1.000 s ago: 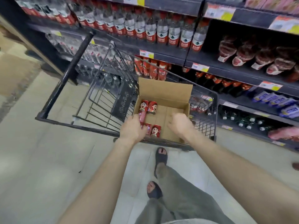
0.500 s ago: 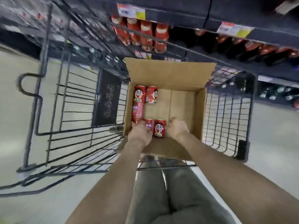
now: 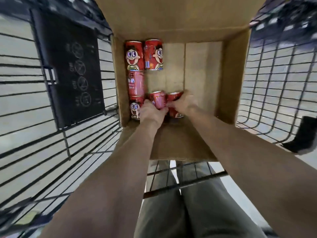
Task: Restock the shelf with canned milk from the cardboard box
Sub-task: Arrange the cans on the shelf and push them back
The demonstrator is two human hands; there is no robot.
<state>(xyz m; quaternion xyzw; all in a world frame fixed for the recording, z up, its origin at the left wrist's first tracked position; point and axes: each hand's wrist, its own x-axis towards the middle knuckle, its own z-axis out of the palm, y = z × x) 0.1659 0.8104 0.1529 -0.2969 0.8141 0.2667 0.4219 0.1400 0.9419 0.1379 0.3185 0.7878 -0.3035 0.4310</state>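
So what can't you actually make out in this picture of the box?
- Head view: the shelf is not visible; the brown cardboard box flap fills the top.
- The two red milk cans nearest the person are partly covered by the left hand and right hand, so grip is uncertain.
- Can text: blurred.

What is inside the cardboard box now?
Six red milk cans lie along the left and near sides of the cardboard box. Left hand and right hand cover parts of the near cans.
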